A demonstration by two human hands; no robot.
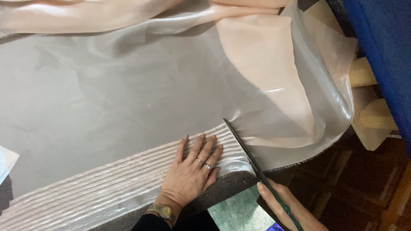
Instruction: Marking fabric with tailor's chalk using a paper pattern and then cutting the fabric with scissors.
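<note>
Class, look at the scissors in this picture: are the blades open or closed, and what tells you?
Closed, or nearly: the scissors show as one thin dark line across the sheer fabric, no second blade splaying out. The right hand holds them.

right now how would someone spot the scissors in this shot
Start from the wide sheet of sheer peach fabric covering the table, and go to its near edge, where the left hand presses flat on a ribbed striped border. Just right of that hand, the scissors run as a thin dark blade slanting up from the right hand, the only dark, hard, straight thing on the pale cloth.
</note>
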